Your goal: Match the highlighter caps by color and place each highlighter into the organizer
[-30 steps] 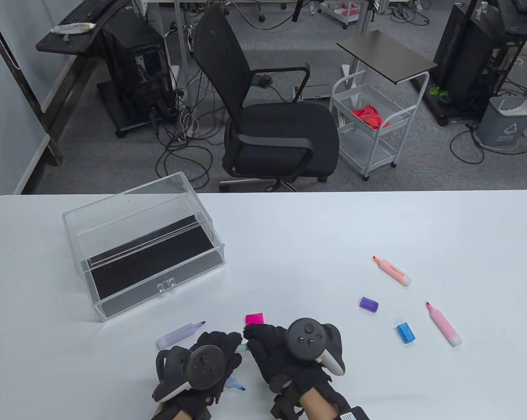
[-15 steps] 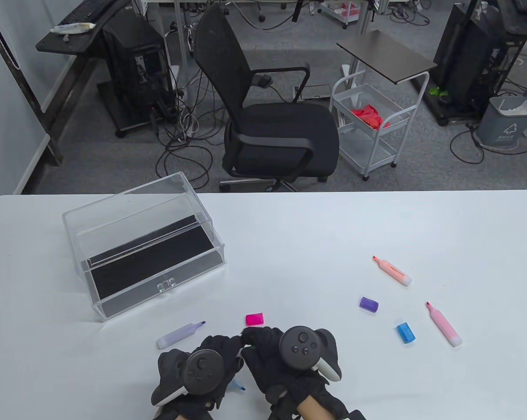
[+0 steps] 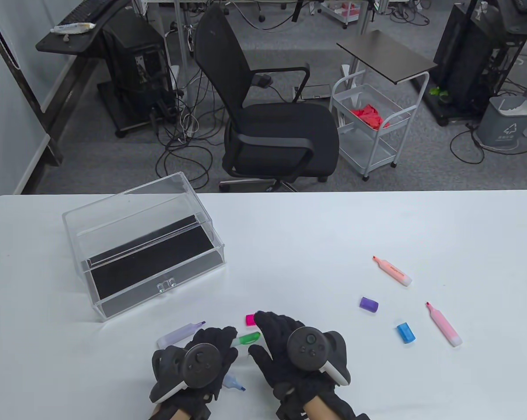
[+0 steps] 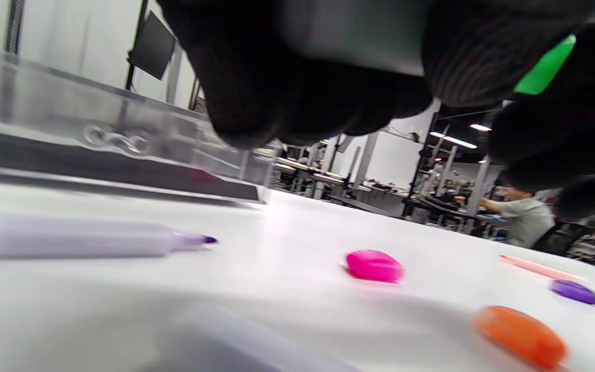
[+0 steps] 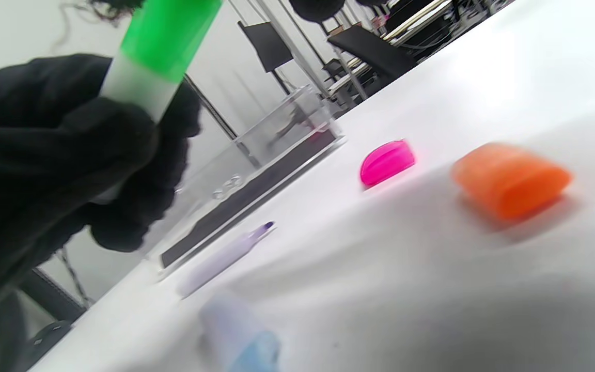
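Note:
My left hand [image 3: 226, 342] grips a green highlighter [image 3: 248, 338] by its pale barrel, and the green cap [image 5: 169, 30] sits on its end. My right hand [image 3: 263, 333] is beside it with straight fingers and holds nothing. On the table lie a purple highlighter [image 3: 179, 334], a blue highlighter [image 3: 233, 383], a peach highlighter [image 3: 392, 271] and a pink highlighter [image 3: 444, 324], all uncapped. Loose caps: pink [image 3: 249, 319], purple [image 3: 369, 304], blue [image 3: 405, 332] and orange [image 5: 509, 178], the orange one hidden under my right hand in the table view. The clear organizer [image 3: 143, 249] stands at the left.
The organizer's drawer front [image 3: 167, 285] faces me and its black-lined floors hold nothing. Beyond the table's far edge [image 3: 289, 192] stand an office chair [image 3: 272, 118] and a white cart [image 3: 368, 127].
Both hands were closed together around the green highlighter. My right hand has let go, opened and shifted slightly right, so the capped green end now shows in my left hand.

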A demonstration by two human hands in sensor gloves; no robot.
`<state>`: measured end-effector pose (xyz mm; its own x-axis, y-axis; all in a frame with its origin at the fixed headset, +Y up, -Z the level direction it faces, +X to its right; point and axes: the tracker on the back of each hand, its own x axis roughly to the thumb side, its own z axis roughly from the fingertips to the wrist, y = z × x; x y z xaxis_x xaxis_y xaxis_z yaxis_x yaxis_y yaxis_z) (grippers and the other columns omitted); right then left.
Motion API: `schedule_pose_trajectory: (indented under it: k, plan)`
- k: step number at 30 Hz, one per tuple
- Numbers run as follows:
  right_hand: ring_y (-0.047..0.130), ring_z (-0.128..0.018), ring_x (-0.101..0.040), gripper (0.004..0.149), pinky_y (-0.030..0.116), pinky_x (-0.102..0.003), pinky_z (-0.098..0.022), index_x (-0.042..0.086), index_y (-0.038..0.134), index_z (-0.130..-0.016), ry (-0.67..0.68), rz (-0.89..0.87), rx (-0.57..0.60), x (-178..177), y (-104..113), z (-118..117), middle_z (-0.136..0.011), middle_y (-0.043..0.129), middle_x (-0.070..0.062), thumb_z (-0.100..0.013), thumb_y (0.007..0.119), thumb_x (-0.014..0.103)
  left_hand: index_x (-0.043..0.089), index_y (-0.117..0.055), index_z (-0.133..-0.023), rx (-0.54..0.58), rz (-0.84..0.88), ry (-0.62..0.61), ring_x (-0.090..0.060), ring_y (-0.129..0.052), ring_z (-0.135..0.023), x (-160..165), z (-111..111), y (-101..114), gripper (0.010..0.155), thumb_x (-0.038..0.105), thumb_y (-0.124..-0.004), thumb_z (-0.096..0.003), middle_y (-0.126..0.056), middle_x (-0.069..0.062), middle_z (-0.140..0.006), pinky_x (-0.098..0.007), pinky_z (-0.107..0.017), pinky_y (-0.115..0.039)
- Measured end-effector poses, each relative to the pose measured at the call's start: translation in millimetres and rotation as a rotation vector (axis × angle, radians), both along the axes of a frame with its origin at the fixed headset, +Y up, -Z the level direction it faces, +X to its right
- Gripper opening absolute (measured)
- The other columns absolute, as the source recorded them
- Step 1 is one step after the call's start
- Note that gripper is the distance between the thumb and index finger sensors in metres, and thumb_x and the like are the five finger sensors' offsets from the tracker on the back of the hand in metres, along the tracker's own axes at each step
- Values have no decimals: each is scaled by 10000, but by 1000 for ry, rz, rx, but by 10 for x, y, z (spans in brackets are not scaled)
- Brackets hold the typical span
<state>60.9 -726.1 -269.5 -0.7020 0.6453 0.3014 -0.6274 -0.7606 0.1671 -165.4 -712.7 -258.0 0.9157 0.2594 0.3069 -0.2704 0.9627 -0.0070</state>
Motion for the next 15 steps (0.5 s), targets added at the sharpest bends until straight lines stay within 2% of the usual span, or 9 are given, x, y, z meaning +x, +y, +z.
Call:
schedule_pose_trajectory:
  k: [5, 10, 15]
  plan:
    - [261, -1056, -413, 697, 161, -734, -681, 301, 356, -1052, -28, 78, 48, -86, 101, 63, -1153, 295, -116, -447, 643, 492, 254, -504, -1068, 37, -15, 65, -233, -830, -774, -207, -231, 122, 619, 447, -654, -498, -652, 16, -973, -333, -583, -839]
    - [165, -1068, -381, 685, 121, -725, -678, 353, 363, -1052, -85, 217, 69, -109, 133, 94, -1163, 216, -58, -446, 645, 502, 264, -486, -1079, 68, -114, 170, -243, -794, -805, -528, -588, 388, 625, 447, -642, -503, -629, 19, -993, -342, -612, -813]
    - [136, -1065, -375, 685, 109, -726, -675, 351, 370, -1054, -139, 226, 30, -3, 91, 55, -1161, 191, -54, -447, 649, 502, 273, -468, -1089, 0, -151, 273, -254, -752, -837, -840, -986, 486, 626, 446, -636, -511, -596, 19, -1016, -356, -644, -780]
